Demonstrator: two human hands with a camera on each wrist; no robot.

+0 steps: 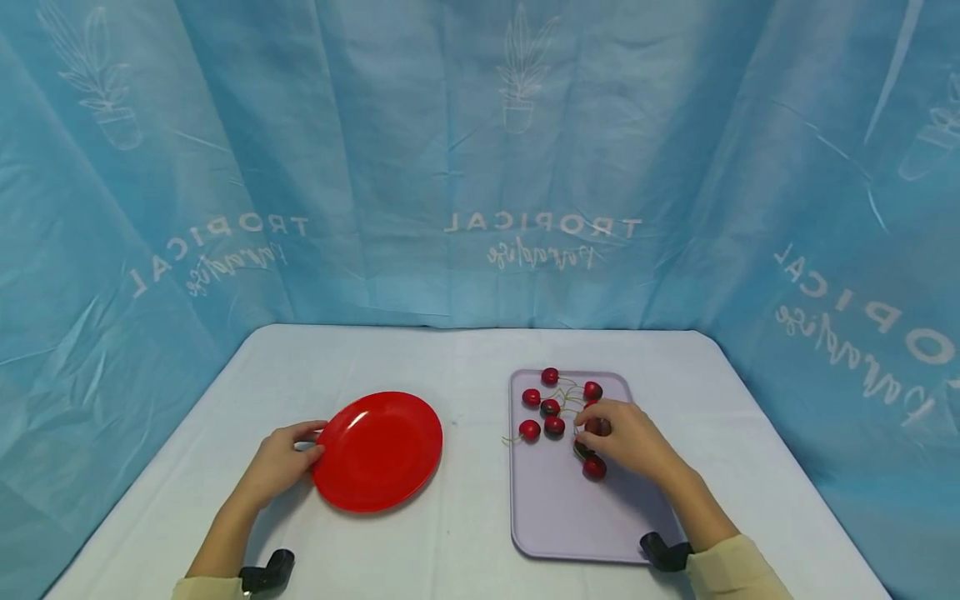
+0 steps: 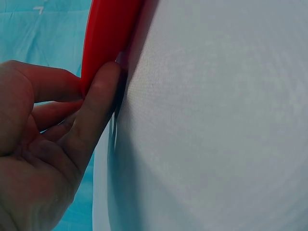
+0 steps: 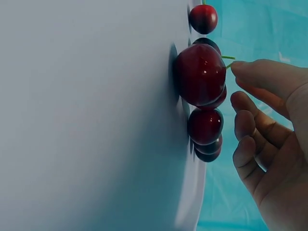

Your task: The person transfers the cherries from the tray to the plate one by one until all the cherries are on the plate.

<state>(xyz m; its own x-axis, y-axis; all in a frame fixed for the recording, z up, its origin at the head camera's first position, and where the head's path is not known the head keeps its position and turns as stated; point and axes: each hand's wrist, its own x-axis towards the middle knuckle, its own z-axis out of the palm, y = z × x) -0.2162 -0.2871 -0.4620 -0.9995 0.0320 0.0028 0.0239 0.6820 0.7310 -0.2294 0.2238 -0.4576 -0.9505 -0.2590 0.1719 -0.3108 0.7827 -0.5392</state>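
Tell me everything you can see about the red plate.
The red plate is round, glossy and plain, plastic by its look, with a shallow raised rim and nothing on it. It lies flat on the white tablecloth, left of the lilac tray and apart from it. The left hand holds its left edge: in the left wrist view the fingers pinch the rim.

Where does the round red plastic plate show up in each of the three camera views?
Head: round red plastic plate lies left of centre, left hand at its rim.
Left wrist: plate's edge at top left, fingers touching it.
Right wrist: not in view.
Shared landmark: white tablecloth.
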